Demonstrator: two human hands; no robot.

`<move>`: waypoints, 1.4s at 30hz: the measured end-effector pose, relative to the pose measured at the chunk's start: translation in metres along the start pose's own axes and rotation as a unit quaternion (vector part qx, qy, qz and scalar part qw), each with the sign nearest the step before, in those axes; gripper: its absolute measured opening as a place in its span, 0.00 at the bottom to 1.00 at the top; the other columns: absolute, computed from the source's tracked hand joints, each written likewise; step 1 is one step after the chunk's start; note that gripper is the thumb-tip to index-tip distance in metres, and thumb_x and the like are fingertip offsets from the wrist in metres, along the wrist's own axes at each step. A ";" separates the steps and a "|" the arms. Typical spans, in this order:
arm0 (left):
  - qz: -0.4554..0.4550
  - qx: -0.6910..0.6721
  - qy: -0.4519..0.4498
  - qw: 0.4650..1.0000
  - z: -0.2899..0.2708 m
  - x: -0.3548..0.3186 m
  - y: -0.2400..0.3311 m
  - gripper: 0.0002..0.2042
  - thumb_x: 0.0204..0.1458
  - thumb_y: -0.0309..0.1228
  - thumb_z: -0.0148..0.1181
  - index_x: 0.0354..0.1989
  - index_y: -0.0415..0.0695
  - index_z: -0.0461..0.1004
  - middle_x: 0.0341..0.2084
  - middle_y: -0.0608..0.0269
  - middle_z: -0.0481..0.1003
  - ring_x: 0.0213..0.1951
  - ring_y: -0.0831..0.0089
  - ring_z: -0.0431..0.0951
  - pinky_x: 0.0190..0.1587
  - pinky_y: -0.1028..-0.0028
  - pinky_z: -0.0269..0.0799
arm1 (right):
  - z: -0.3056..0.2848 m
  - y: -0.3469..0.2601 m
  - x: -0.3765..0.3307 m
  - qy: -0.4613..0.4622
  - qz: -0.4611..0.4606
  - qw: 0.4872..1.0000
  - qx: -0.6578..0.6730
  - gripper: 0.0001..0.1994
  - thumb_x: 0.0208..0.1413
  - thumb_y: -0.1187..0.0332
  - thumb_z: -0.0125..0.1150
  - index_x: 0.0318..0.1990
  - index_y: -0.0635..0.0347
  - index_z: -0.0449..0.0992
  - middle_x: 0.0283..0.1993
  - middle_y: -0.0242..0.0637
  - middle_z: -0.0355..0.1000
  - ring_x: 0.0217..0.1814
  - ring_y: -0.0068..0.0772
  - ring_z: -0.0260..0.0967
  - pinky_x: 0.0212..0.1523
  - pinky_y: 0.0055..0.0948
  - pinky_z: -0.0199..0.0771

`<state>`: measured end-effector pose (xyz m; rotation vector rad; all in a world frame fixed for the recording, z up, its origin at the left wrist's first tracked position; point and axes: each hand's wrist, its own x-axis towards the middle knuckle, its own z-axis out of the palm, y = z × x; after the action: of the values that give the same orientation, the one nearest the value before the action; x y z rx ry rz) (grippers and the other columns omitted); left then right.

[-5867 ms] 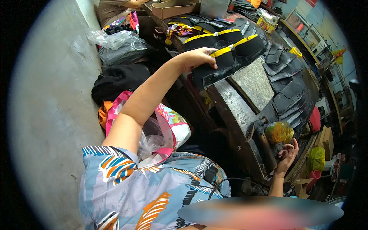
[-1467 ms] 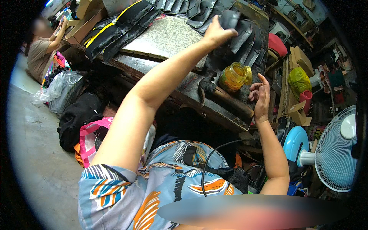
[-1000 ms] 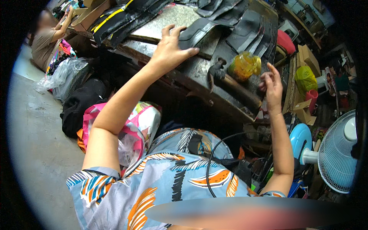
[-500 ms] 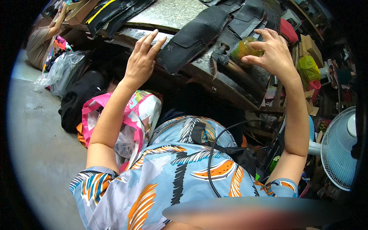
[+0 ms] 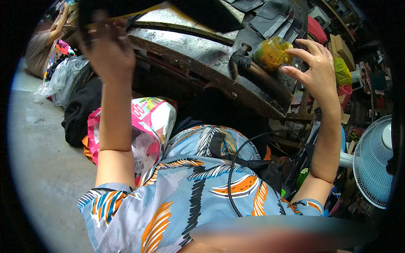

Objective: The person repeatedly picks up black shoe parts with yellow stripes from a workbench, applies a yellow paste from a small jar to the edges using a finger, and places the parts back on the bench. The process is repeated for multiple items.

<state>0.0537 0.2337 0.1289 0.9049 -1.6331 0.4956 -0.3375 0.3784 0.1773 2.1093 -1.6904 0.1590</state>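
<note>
My left hand [image 5: 107,57], smeared by motion, is raised over the table's left part, with its fingers at a black leather-like piece [image 5: 206,17]. That piece hangs in the air across the top of the view, blurred and partly cut off. My right hand [image 5: 314,69] has its fingers apart beside a glass jar [image 5: 272,52] with yellow-orange stuff in it. The index fingertip is at the jar's edge; whether it touches is hard to tell. More black pieces [image 5: 270,19] lie overlapped behind the jar.
The worktable [image 5: 194,46] has a worn metal top and a dark tool-like bar [image 5: 265,82] near its corner. A fan [image 5: 373,162] stands at right, bags [image 5: 154,116] below left. Another person's arm [image 5: 59,25] shows at far left. A black cable [image 5: 232,173] crosses my front.
The black piece that lay between my hands is off the table and up with my left hand, which moved left. My right hand has shifted slightly right, away from the jar.
</note>
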 end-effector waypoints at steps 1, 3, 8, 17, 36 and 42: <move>-0.162 -0.225 0.083 0.957 -0.003 0.012 -0.003 0.14 0.58 0.33 0.54 0.51 0.43 0.71 0.47 0.58 0.75 0.50 0.64 0.74 0.56 0.66 0.69 | 0.000 -0.001 -0.001 0.000 0.003 1.000 0.006 0.28 0.42 0.40 0.66 0.44 0.50 0.82 0.57 0.38 0.70 0.63 0.46 0.62 0.65 0.48 0.55; -0.109 -0.050 0.093 0.988 -0.024 0.028 -0.009 0.17 0.58 0.36 0.58 0.53 0.44 0.72 0.51 0.56 0.75 0.53 0.63 0.74 0.58 0.68 0.69 | -0.002 -0.005 -0.003 0.007 0.002 1.000 0.017 0.26 0.44 0.42 0.66 0.43 0.52 0.82 0.57 0.39 0.71 0.62 0.46 0.63 0.64 0.47 0.56; 0.121 0.088 -0.240 0.959 0.000 0.002 0.050 0.11 0.58 0.34 0.59 0.48 0.46 0.74 0.36 0.60 0.77 0.40 0.69 0.77 0.42 0.69 0.75 | -0.013 -0.019 -0.005 0.056 0.007 0.986 0.154 0.20 0.47 0.49 0.67 0.41 0.53 0.82 0.53 0.39 0.73 0.57 0.45 0.66 0.60 0.44 0.61; -0.397 -0.647 -0.325 0.564 0.050 -0.042 0.138 0.14 0.59 0.32 0.59 0.48 0.34 0.73 0.35 0.58 0.79 0.38 0.76 0.80 0.42 0.78 0.78 | 0.005 -0.062 -0.026 -0.034 0.127 0.752 0.646 0.32 0.51 0.66 0.51 0.67 0.64 0.62 0.48 0.34 0.66 0.45 0.23 0.64 0.49 0.24 0.65; -0.415 -0.680 -0.339 0.501 0.032 -0.043 0.150 0.16 0.58 0.31 0.60 0.50 0.33 0.72 0.40 0.57 0.79 0.40 0.76 0.80 0.45 0.77 0.78 | 0.026 -0.060 -0.031 -0.012 0.052 0.814 0.578 0.28 0.51 0.78 0.47 0.64 0.61 0.67 0.48 0.35 0.63 0.41 0.23 0.63 0.45 0.22 0.67; -0.428 -0.664 -0.325 0.520 0.038 -0.047 0.146 0.16 0.57 0.32 0.62 0.48 0.33 0.74 0.38 0.56 0.79 0.39 0.72 0.81 0.44 0.78 0.79 | 0.024 -0.059 -0.038 -0.065 0.066 0.728 0.679 0.28 0.49 0.75 0.47 0.62 0.60 0.71 0.46 0.32 0.65 0.44 0.20 0.61 0.46 0.18 0.63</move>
<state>-0.0804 0.3097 0.0951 0.4731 -1.3099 -1.8096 -0.2952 0.4127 0.1270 2.8809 -2.0351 1.8259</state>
